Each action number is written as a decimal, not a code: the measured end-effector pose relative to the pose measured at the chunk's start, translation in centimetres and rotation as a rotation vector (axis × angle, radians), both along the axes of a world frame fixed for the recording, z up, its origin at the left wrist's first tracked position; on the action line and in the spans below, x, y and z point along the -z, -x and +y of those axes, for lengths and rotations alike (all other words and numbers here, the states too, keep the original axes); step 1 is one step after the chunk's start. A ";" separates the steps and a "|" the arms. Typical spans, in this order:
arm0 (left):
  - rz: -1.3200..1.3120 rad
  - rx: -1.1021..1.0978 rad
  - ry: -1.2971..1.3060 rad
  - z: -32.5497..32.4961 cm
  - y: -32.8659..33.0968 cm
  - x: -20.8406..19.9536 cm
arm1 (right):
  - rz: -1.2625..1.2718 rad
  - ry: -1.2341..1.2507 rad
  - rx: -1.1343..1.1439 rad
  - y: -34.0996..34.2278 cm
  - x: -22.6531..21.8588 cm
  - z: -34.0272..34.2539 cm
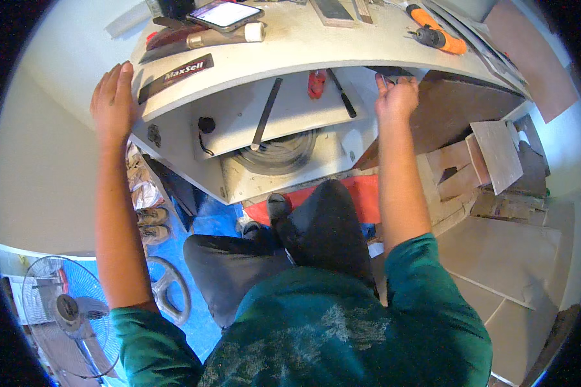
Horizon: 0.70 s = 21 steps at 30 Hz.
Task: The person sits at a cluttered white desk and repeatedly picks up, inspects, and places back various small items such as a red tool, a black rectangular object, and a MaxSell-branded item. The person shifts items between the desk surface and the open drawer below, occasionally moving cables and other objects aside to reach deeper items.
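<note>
My left hand (113, 100) rests by the left end of a pale worktop (284, 55), fingers stretched out and holding nothing. Nearest to it lies a dark flat strip (176, 78) with pale lettering. My right hand (397, 97) is closed under the worktop's front edge, its fingers against a dark piece (394, 71) that I cannot make out. Between my hands is the open cabinet's shelf (232, 126). It carries a long dark metal bar (267, 113), a red tool (315, 84), a dark-handled tool (342, 93) and a small black round item (206, 124).
A phone (226, 14), a wooden-handled tool (226, 37) and an orange drill (436, 32) lie on the worktop. A dark coil (281, 156) sits below the shelf. A fan (68, 307) stands lower left, near shoes (153, 226). Boards (497, 155) are stacked at right.
</note>
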<state>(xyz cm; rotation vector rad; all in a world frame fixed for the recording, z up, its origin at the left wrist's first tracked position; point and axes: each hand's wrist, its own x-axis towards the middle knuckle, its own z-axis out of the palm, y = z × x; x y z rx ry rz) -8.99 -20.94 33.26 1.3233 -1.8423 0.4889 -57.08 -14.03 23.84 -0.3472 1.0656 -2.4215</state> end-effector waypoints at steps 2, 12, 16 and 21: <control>0.122 0.039 -0.010 0.6 1.0 -0.2 | 0.081 -0.135 -0.074 2.4 0.7 1.6; 0.024 0.017 -0.124 0.7 1.1 -0.9 | 0.044 -0.049 0.012 6.4 -1.7 1.7; 0.002 -0.013 -0.113 1.3 1.7 -1.1 | -0.074 0.053 -0.121 7.3 -1.4 1.8; -0.063 -0.008 -0.068 1.2 1.6 -0.9 | -0.028 0.173 -0.163 5.7 -1.3 1.6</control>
